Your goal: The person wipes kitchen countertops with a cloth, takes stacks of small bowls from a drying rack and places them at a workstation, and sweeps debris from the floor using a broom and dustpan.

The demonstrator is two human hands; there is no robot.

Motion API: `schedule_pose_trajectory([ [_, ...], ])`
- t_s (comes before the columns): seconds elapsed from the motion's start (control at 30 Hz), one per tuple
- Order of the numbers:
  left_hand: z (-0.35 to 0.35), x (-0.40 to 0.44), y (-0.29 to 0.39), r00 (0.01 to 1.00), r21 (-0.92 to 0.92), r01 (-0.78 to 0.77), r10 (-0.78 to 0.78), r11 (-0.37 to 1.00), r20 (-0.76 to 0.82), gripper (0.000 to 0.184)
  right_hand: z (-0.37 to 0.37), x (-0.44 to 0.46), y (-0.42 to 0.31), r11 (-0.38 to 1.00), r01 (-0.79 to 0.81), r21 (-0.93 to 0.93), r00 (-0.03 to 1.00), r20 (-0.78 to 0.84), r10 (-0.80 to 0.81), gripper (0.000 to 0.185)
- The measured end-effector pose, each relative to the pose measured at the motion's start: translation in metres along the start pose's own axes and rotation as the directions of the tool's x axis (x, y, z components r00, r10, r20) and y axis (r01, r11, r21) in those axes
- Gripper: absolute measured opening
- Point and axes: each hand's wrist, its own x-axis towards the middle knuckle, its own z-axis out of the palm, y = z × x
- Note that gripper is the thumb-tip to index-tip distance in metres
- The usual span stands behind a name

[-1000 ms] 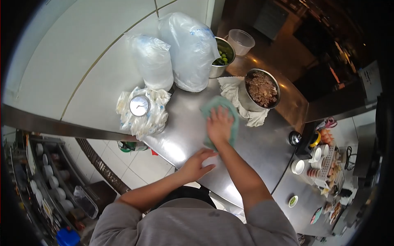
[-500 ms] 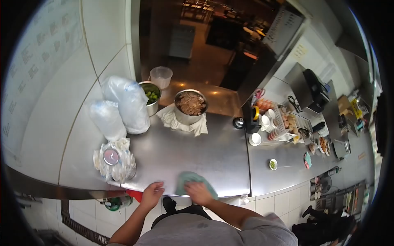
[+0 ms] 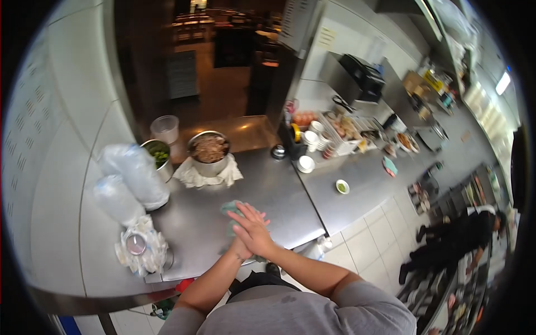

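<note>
Over the near part of the steel counter, my right hand (image 3: 255, 231) lies across my left hand (image 3: 240, 249), its fingers stretched out and slightly apart. Most of my left hand is covered by the right, so its fingers are hidden. A green cloth (image 3: 229, 208) shows beyond and below both hands; whether the left hand grips it cannot be made out.
Toward the back stand a pot of cooked minced meat (image 3: 210, 149) on a white cloth (image 3: 184, 176) and a pot of green vegetables (image 3: 160, 156). Plastic bags (image 3: 134, 173) line the left. A small bowl of chopped greens (image 3: 342, 187) sits right; a person in black (image 3: 452, 240) is beyond.
My hands were apart, the right one pressing the green cloth on the counter. Now they have come together, right over left, and the cloth is beneath them. The camera view has turned rightward.
</note>
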Motion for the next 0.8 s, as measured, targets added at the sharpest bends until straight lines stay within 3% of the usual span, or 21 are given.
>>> schedule_pose_trajectory([
  [0.03, 0.027, -0.004, 0.027, 0.987, -0.066, 0.081, -0.089, 0.995, -0.135, 0.059, -0.003, 0.008, 0.000, 0.999, -0.031, -0.009, 0.999, -0.024, 0.030, 0.041],
  [0.07, 0.039, -0.007, 0.041, 0.946, -0.137, 0.149, -0.182, 0.979, -0.269, 0.059, -0.005, 0.016, -0.002, 0.987, -0.095, 0.130, 0.995, -0.007, 0.097, 0.039],
  [0.1, 0.029, -0.004, 0.034, 0.956, -0.049, 0.100, -0.110, 0.994, -0.273, 0.057, -0.004, 0.020, -0.002, 0.950, -0.154, 0.272, 0.988, 0.017, 0.156, 0.038],
  [0.13, 0.036, -0.006, 0.037, 0.955, -0.047, 0.124, -0.132, 0.991, -0.264, 0.057, 0.000, 0.023, -0.001, 0.947, -0.169, 0.273, 0.985, 0.001, 0.175, 0.038],
  [0.2, 0.052, -0.013, 0.045, 0.927, -0.076, 0.122, -0.141, 0.990, -0.348, 0.055, 0.008, 0.031, 0.008, 0.832, -0.364, 0.419, 0.928, 0.086, 0.362, 0.036],
  [0.27, 0.031, -0.024, 0.040, 0.885, 0.128, 0.218, -0.141, 0.968, -0.443, 0.044, 0.017, 0.023, 0.025, 0.817, -0.382, 0.431, 0.920, 0.091, 0.382, 0.039],
  [0.3, 0.005, -0.030, 0.038, 0.863, 0.278, 0.273, -0.107, 0.921, -0.494, 0.040, 0.011, 0.019, 0.026, 0.881, -0.340, 0.327, 0.939, 0.065, 0.338, 0.041],
  [0.37, -0.017, -0.034, 0.050, 0.849, 0.683, 0.217, 0.210, 0.697, -0.484, 0.036, -0.008, 0.009, 0.038, 0.955, -0.229, 0.186, 0.973, 0.024, 0.229, 0.045],
  [0.4, -0.021, -0.037, 0.072, 0.851, 0.797, 0.416, 0.122, 0.438, -0.511, 0.040, -0.026, -0.002, 0.048, 0.950, -0.245, 0.191, 0.969, 0.016, 0.247, 0.045],
  [0.43, -0.023, -0.040, 0.089, 0.830, 0.828, 0.548, 0.044, 0.121, -0.556, 0.044, -0.050, -0.016, 0.058, 0.968, -0.189, 0.165, 0.980, -0.030, 0.196, 0.043],
  [0.47, -0.027, -0.039, 0.084, 0.831, 0.827, 0.550, 0.028, 0.114, -0.556, 0.044, -0.074, -0.032, 0.070, 0.983, -0.130, 0.132, 0.987, -0.072, 0.140, 0.041],
  [0.5, -0.031, -0.039, 0.071, 0.792, 0.760, 0.607, 0.253, -0.233, -0.556, 0.046, -0.093, -0.053, 0.087, 0.965, -0.230, 0.128, 0.970, -0.046, 0.238, 0.042],
  [0.53, -0.043, -0.042, 0.056, 0.763, 0.554, 0.647, 0.459, -0.524, -0.456, 0.049, -0.113, -0.076, 0.103, 0.937, -0.327, 0.124, 0.943, -0.020, 0.332, 0.043],
  [0.57, -0.097, -0.052, 0.024, 0.879, 0.729, 0.466, 0.355, -0.502, -0.318, 0.048, -0.135, -0.096, 0.113, 0.824, -0.530, 0.200, 0.843, 0.019, 0.537, 0.042],
  [0.6, -0.086, -0.048, 0.009, 0.883, 0.724, 0.462, 0.345, -0.512, -0.319, 0.048, -0.155, -0.118, 0.121, 0.661, -0.700, 0.270, 0.700, 0.077, 0.710, 0.041],
  [0.67, -0.043, -0.028, -0.030, 0.924, 0.661, 0.339, 0.104, -0.669, -0.369, 0.050, -0.175, -0.175, 0.160, 0.514, -0.744, 0.427, 0.595, 0.074, 0.800, 0.039],
  [0.73, 0.003, 0.001, -0.071, 0.897, 0.671, 0.229, -0.114, -0.705, -0.427, 0.055, -0.195, -0.228, 0.185, 0.433, -0.750, 0.500, 0.537, 0.078, 0.840, 0.037],
  [0.8, 0.009, 0.026, -0.125, 0.984, 0.823, 0.124, -0.036, -0.554, -0.172, 0.051, -0.216, -0.270, 0.201, 0.351, -0.745, 0.567, 0.479, 0.089, 0.873, 0.036],
])
